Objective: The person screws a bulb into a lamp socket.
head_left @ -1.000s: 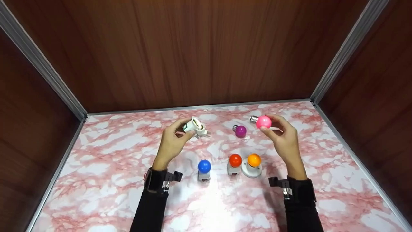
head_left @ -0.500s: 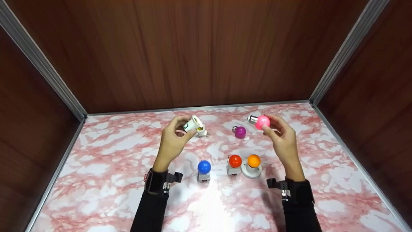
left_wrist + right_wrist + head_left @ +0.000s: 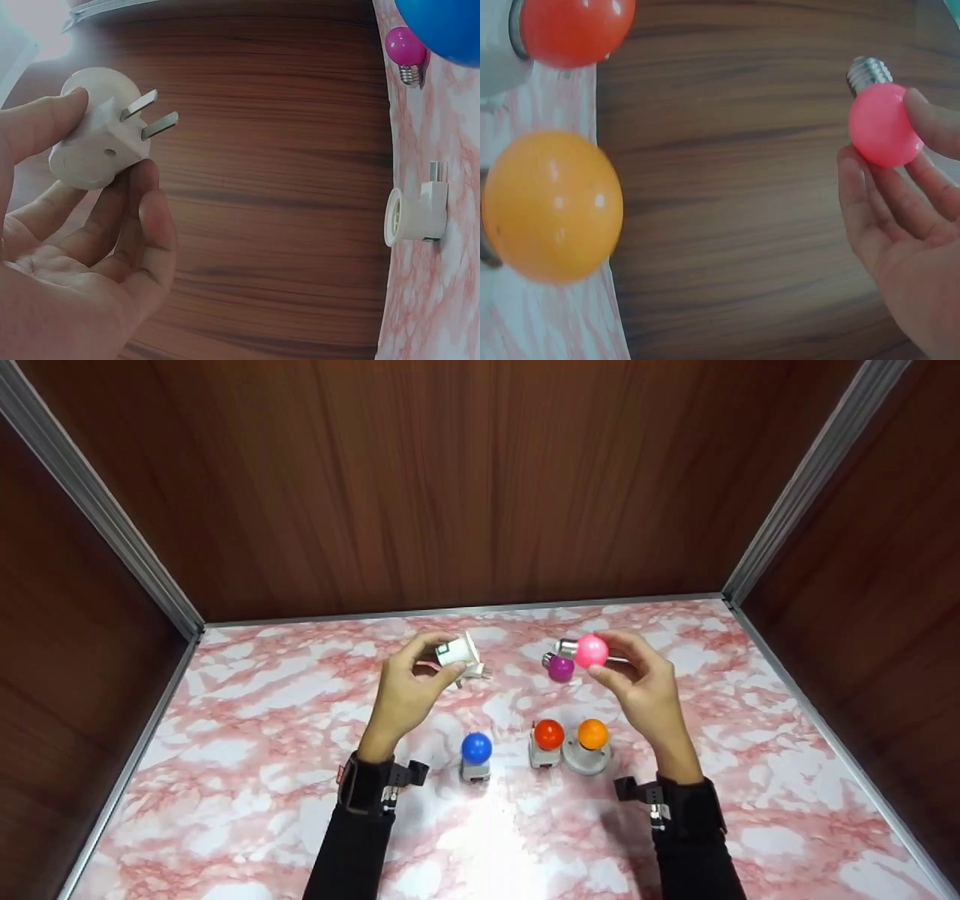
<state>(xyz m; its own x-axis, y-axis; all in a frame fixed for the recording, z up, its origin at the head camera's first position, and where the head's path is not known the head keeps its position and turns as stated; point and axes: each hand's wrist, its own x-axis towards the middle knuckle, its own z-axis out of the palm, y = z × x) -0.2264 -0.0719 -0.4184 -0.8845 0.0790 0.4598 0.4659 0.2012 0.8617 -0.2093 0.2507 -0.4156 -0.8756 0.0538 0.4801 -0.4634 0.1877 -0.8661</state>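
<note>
My left hand [image 3: 409,682] grips a white plug-in bulb socket [image 3: 454,649], its mouth turned right toward the other hand. Two flat metal prongs [image 3: 150,116] stick out of its back in the left wrist view. Between thumb and fingertips, my right hand [image 3: 641,675] pinches a pink light bulb [image 3: 591,651] by its globe. The bulb's metal screw base [image 3: 868,75] points left, toward the socket, with a gap between the two. In the head view the pink bulb partly overlaps a purple bulb [image 3: 561,669] lying on the table.
A second white plug-in socket [image 3: 420,212] lies on the table behind the left hand. Nearer me stand a blue bulb [image 3: 476,748] and a red bulb [image 3: 549,734] in plug sockets, and an orange bulb [image 3: 592,733] on a round white base. Wood panels [image 3: 480,487] enclose the marbled table [image 3: 262,750].
My right hand has moved left with the pink bulb, closer to the socket. The left hand has turned the socket so that its mouth faces right.
</note>
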